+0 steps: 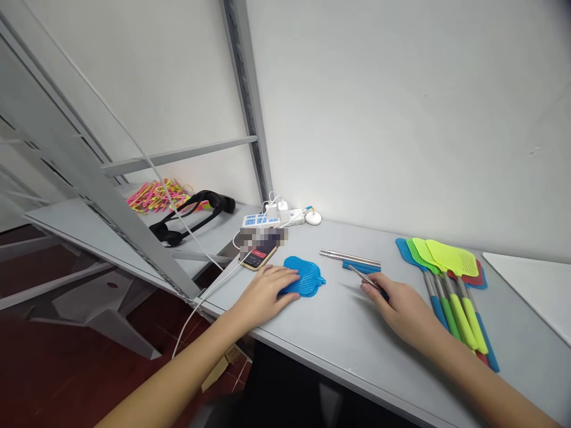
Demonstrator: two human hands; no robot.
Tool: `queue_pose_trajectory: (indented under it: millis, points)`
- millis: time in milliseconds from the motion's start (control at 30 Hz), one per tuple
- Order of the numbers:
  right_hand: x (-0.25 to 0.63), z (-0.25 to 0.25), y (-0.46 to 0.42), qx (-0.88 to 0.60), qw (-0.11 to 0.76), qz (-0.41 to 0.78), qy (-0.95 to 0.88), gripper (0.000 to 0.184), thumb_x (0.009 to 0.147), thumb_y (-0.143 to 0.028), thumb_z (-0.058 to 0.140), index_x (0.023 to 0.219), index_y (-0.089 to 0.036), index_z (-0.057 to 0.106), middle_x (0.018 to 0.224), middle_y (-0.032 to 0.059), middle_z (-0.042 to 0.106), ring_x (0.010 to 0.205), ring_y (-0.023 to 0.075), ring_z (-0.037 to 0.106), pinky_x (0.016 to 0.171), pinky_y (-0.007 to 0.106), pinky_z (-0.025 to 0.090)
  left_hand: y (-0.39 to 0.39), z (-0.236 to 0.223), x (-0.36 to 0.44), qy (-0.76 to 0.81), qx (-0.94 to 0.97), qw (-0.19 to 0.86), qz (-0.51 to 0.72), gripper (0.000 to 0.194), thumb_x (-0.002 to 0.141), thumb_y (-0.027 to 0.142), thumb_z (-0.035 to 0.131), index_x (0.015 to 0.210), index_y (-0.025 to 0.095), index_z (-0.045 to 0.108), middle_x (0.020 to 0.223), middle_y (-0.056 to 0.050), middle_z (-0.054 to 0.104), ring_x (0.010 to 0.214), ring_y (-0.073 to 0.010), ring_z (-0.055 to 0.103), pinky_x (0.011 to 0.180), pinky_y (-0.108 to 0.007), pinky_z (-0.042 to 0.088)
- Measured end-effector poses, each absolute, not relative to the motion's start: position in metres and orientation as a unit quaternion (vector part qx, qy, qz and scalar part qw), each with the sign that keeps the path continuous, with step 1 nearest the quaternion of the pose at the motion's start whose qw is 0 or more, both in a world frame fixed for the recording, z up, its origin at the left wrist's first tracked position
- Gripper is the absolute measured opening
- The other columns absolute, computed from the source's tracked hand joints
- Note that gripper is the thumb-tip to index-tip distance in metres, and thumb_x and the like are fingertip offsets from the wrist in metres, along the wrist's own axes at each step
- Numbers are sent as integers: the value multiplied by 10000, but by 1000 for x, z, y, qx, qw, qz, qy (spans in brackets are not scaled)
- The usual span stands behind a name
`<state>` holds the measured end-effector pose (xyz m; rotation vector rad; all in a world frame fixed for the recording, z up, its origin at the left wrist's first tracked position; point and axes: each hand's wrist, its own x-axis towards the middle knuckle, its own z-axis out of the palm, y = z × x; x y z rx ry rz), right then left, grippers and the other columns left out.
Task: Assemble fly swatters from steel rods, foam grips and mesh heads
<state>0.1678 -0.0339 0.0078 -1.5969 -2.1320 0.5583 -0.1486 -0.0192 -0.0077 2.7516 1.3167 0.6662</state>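
Flat on the table, a couple of stacked blue fly swatter heads [307,277] lie under my left hand [267,294], whose fingers are stretched out over their left edge with the thumb apart. My right hand [397,303] is closed around a fly swatter handle [366,277], a metal rod with a dark blue grip partly hidden by the fingers. Just beyond it are thin metal rods [345,255] and a blue handle grip [362,267]. To the right of my right hand, several assembled fly swatters [446,267] in blue, green, yellow and red lie in an overlapping pile.
A phone [261,249] lies left of the blue heads, near a power strip [256,220] with chargers and white cables. A metal shelf post [111,196] rises at left. Beyond it are a black headset-like strap [200,223] and colourful strips [156,195]. A white board [530,285] lies right.
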Motion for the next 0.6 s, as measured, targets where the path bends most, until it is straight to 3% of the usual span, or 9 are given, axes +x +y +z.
queue_pose_trajectory:
  millis: [133, 267, 367, 433, 500, 600]
  points:
    - [170, 5, -30, -589, 198, 192, -759, 381, 980, -545, 303, 952, -264, 559, 739, 12, 661, 688, 243, 612, 597, 307, 343, -18, -9, -149, 376, 890, -34, 256, 192, 948, 301, 557, 1083, 263, 690, 1105, -23, 733, 1047, -191, 648, 944, -369, 426]
    - [170, 5, -29, -598, 211, 193, -749, 384, 975, -555, 310, 929, -263, 554, 708, 5, 635, 671, 233, 597, 596, 305, 348, -8, -3, -146, 342, 872, -103, 335, 222, 956, 149, 491, 1036, 228, 683, 1050, -44, 747, 1007, -200, 638, 866, -367, 430]
    - [167, 5, -33, -592, 256, 197, -739, 366, 967, -544, 364, 1142, -272, 534, 743, -6, 617, 651, 205, 575, 593, 298, 368, 8, 14, -125, 332, 832, -149, 418, 211, 941, 114, 484, 995, 210, 663, 1022, -65, 748, 991, -228, 603, 870, -409, 405]
    - [166, 6, -36, -576, 308, 198, -731, 432, 958, -519, 413, 1322, -288, 437, 734, -26, 572, 605, 176, 536, 572, 283, 377, 20, 28, -100, 317, 819, -156, 451, 184, 932, 121, 504, 999, 210, 650, 1034, -64, 741, 1004, -228, 580, 885, -408, 406]
    - [168, 7, -38, -556, 369, 190, -720, 476, 951, -488, 452, 1384, -298, 393, 705, -40, 514, 578, 157, 498, 554, 269, 381, 31, 40, -70, 277, 834, -142, 456, 175, 932, 130, 507, 985, 225, 643, 982, -28, 742, 930, -190, 589, 847, -357, 426]
    - [176, 8, -38, -549, 444, 162, -689, 349, 941, -460, 490, 1236, -280, 542, 626, -48, 445, 550, 146, 449, 538, 263, 373, 41, 44, -30, 200, 866, 14, 458, 198, 947, 158, 469, 917, 226, 653, 852, -23, 726, 806, -172, 600, 775, -337, 429]
